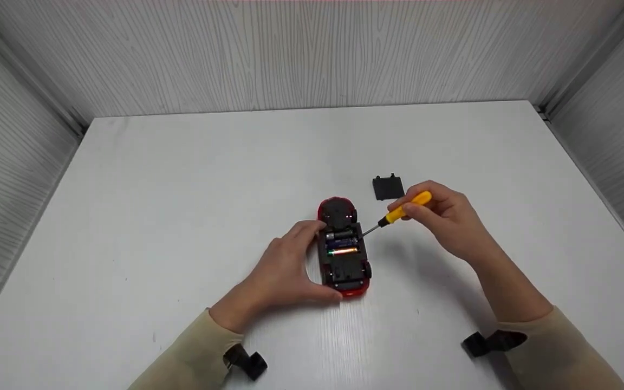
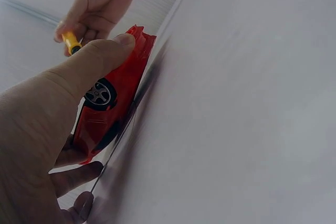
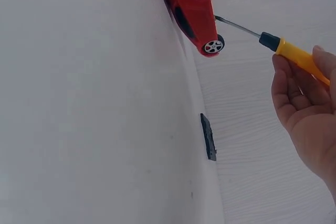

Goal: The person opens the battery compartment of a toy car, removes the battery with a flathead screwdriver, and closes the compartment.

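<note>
A red toy car (image 1: 346, 270) lies upside down on the white table, its black underside facing up. Batteries (image 1: 342, 251) sit side by side in its uncovered compartment. My left hand (image 1: 285, 268) grips the car from the left, thumb at the near end and fingers along the side toward the far end. In my right hand (image 1: 450, 222) is a screwdriver (image 1: 408, 207), pinched by its yellow handle. Its metal shaft (image 3: 239, 26) slants down to the right edge of the battery compartment. Past the car's far right lies a black battery cover (image 1: 388, 188), flat on the table.
The white table (image 1: 198, 173) ends at a wood-grained back panel (image 1: 312, 54). Similar panels stand at the left and right. A black wrist mount (image 1: 247, 363) hangs at the left sleeve, another mount (image 1: 493, 344) at the right sleeve.
</note>
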